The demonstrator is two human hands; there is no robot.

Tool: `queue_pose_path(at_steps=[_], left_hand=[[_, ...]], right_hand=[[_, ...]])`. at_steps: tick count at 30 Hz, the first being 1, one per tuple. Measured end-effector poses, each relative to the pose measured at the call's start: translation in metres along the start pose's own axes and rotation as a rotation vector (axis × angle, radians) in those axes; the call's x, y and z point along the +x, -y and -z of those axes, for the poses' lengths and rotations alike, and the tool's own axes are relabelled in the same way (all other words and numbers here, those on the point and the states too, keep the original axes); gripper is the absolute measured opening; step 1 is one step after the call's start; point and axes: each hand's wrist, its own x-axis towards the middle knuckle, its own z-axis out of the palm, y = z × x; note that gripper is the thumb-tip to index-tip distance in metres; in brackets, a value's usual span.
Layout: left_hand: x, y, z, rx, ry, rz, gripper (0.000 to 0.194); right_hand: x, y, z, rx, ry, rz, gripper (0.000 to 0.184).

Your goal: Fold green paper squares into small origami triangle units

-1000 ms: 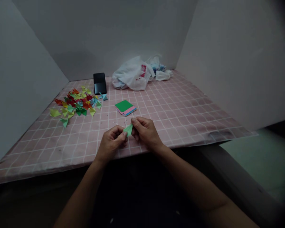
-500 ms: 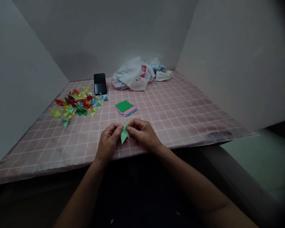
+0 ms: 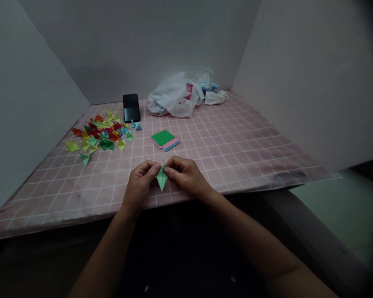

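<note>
A small folded green paper piece (image 3: 162, 179) points down between my two hands near the front edge of the table. My left hand (image 3: 139, 186) pinches its left side with fingers closed. On its right side my right hand (image 3: 186, 177) pinches it the same way. Beyond my hands lies a small stack of square coloured papers (image 3: 165, 140) with a green sheet on top. To the far left spreads a pile of several folded paper pieces (image 3: 99, 134) in red, yellow, green and blue.
The table carries a pink checked cloth (image 3: 236, 140). A black phone (image 3: 131, 107) lies at the back, and a white plastic bag (image 3: 177, 99) with crumpled items sits beside it. Grey panels wall in the left, back and right sides.
The green piece has turned from lying slanted between my fingers to pointing straight down. Both hands have drawn closer together around it.
</note>
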Motion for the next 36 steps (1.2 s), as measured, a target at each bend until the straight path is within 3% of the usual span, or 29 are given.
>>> queue_pose_path(at_steps=[6, 36], left_hand=[[-0.0001, -0.0001, -0.0005, -0.017, -0.012, 0.025, 0.016], [-0.0004, 0.0042, 0.0036, 0.098, -0.010, -0.016, 0.017]], right_hand=[[0.0005, -0.0008, 0.0001, -0.044, 0.006, 0.044, 0.017], [-0.0005, 0.0016, 0.0003, -0.039, 0.024, -0.008, 0.017]])
